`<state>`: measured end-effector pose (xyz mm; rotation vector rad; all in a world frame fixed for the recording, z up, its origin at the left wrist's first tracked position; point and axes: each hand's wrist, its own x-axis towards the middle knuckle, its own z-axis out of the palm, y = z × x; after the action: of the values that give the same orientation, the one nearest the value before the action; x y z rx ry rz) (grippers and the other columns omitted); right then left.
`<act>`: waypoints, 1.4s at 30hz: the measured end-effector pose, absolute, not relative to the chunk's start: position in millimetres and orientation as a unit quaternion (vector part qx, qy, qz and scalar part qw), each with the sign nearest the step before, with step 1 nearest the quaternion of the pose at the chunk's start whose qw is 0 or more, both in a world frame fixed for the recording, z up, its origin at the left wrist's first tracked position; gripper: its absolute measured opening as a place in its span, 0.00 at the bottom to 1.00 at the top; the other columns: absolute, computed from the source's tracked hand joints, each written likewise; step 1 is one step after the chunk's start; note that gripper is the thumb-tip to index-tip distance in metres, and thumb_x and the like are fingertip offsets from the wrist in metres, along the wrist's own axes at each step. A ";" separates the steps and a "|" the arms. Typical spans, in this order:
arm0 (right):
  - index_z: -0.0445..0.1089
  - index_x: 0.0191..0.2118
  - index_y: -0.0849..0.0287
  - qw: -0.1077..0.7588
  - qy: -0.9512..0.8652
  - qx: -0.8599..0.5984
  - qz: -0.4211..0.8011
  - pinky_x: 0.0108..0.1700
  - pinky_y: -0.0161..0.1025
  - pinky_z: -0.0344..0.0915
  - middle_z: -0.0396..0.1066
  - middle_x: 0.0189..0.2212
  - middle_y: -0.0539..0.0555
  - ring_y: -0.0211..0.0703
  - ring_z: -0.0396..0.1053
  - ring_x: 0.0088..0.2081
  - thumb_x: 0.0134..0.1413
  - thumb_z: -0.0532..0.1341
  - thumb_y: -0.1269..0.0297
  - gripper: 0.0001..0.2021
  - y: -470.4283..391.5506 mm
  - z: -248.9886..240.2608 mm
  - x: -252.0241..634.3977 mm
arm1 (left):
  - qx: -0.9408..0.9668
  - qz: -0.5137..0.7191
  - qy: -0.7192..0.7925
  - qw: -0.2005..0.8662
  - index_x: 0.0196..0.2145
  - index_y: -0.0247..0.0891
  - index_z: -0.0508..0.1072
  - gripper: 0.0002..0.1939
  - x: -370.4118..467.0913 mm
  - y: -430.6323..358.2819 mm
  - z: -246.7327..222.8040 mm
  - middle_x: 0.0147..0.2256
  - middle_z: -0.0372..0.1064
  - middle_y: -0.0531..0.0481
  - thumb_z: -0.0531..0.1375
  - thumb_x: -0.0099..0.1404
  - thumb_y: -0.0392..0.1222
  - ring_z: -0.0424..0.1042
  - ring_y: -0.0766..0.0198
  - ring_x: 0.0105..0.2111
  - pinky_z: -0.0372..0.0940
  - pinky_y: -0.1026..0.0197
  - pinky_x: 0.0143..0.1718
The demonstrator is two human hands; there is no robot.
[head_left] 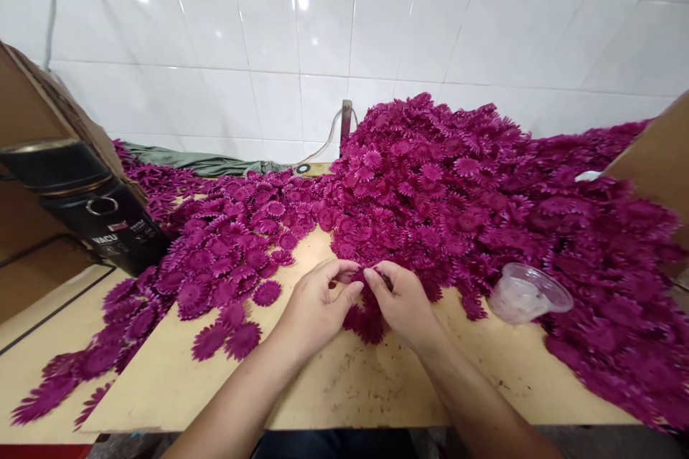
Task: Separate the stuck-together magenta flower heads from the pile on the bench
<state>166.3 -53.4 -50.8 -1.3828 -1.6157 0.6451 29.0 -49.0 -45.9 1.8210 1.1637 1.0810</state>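
Note:
My left hand [323, 301] and my right hand [395, 297] meet over the middle of the board, both closed in a pinch. Between their fingertips is a magenta artificial flower [359, 275], mostly covered by the fingers. Just below, more magenta petals [371, 323] lie against the board, partly hidden by my hands. Loose flat flower pieces [242, 339] rest to the left of my left hand. Behind my hands rises a tall heap of the same magenta flowers [430, 193].
A clear plastic cup [530, 294] with whitish contents tilts among the flowers at right. A black vacuum bottle [89, 204] leans at left beside a cardboard box [48, 100]. Another cardboard panel [659, 158] stands at right. White tiles [269, 29] cover the wall behind the board [172, 373].

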 end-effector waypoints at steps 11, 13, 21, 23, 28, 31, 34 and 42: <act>0.52 0.18 0.57 0.463 -0.616 -0.499 0.396 0.23 0.33 0.48 0.48 0.17 0.44 0.33 0.48 0.21 0.49 0.51 0.52 0.17 -49.6 -48.9 162.7 | 0.644 0.391 0.448 0.481 0.33 0.34 0.73 0.09 33.7 -40.8 -34.8 0.32 0.74 0.46 0.56 0.54 0.35 0.72 0.62 0.33 0.66 0.61 0.36; 0.55 0.20 0.58 0.460 -0.605 -0.465 0.454 0.23 0.33 0.49 0.50 0.17 0.45 0.33 0.49 0.21 0.50 0.49 0.51 0.17 -52.3 -44.6 161.5 | 0.661 0.391 0.458 0.447 0.33 0.36 0.74 0.09 30.6 -39.7 -32.9 0.32 0.75 0.47 0.57 0.53 0.36 0.72 0.61 0.33 0.65 0.60 0.37; 0.53 0.19 0.57 0.490 -0.568 -0.490 0.444 0.21 0.32 0.46 0.47 0.16 0.43 0.31 0.45 0.19 0.44 0.56 0.51 0.17 -52.3 -41.8 153.9 | 0.680 0.412 0.519 0.316 0.22 0.38 0.69 0.08 42.4 -37.2 -33.5 0.21 0.69 0.54 0.53 0.53 0.32 0.67 0.66 0.24 0.61 0.64 0.27; 0.53 0.19 0.57 0.517 -0.556 -0.499 0.419 0.20 0.31 0.46 0.47 0.16 0.43 0.31 0.45 0.19 0.44 0.56 0.52 0.16 -55.0 -41.5 151.6 | 0.670 0.423 0.511 0.334 0.21 0.38 0.68 0.07 46.5 -31.8 -34.1 0.21 0.67 0.55 0.53 0.52 0.32 0.65 0.66 0.23 0.59 0.65 0.25; 0.52 0.18 0.57 0.517 -0.587 -0.495 0.378 0.20 0.31 0.49 0.49 0.16 0.44 0.32 0.48 0.19 0.47 0.55 0.56 0.15 -81.5 -39.0 151.4 | 0.595 0.512 0.584 0.207 0.18 0.39 0.63 0.07 21.5 -0.8 -21.8 0.18 0.62 0.56 0.54 0.51 0.32 0.63 0.66 0.23 0.58 0.65 0.27; 0.58 0.21 0.58 0.502 -0.589 -0.482 0.411 0.22 0.31 0.53 0.53 0.17 0.45 0.33 0.52 0.20 0.47 0.56 0.57 0.12 -87.0 -39.4 161.8 | 0.572 0.526 0.604 0.176 0.22 0.38 0.66 0.04 3.5 11.4 -11.9 0.20 0.64 0.55 0.55 0.53 0.37 0.64 0.65 0.23 0.60 0.63 0.28; 0.64 0.28 0.59 0.513 -0.539 -0.471 0.474 0.26 0.32 0.56 0.60 0.21 0.47 0.34 0.56 0.23 0.42 0.60 0.57 0.10 -74.7 -39.1 174.9 | 0.673 0.468 0.532 0.213 0.32 0.38 0.71 0.08 7.6 9.1 -10.9 0.31 0.70 0.50 0.55 0.52 0.33 0.69 0.62 0.31 0.63 0.59 0.38; 0.59 0.22 0.59 0.499 -0.553 -0.504 0.438 0.26 0.34 0.53 0.55 0.19 0.46 0.33 0.52 0.23 0.43 0.57 0.53 0.14 -55.6 -45.2 184.8 | 0.713 0.393 0.480 0.327 0.33 0.39 0.73 0.09 32.7 -21.2 -21.3 0.35 0.73 0.47 0.56 0.56 0.40 0.70 0.58 0.37 0.64 0.57 0.40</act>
<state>184.8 -55.6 -45.2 -1.2197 -1.3379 1.0598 32.7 -21.2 -21.3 1.8681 1.2574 1.0291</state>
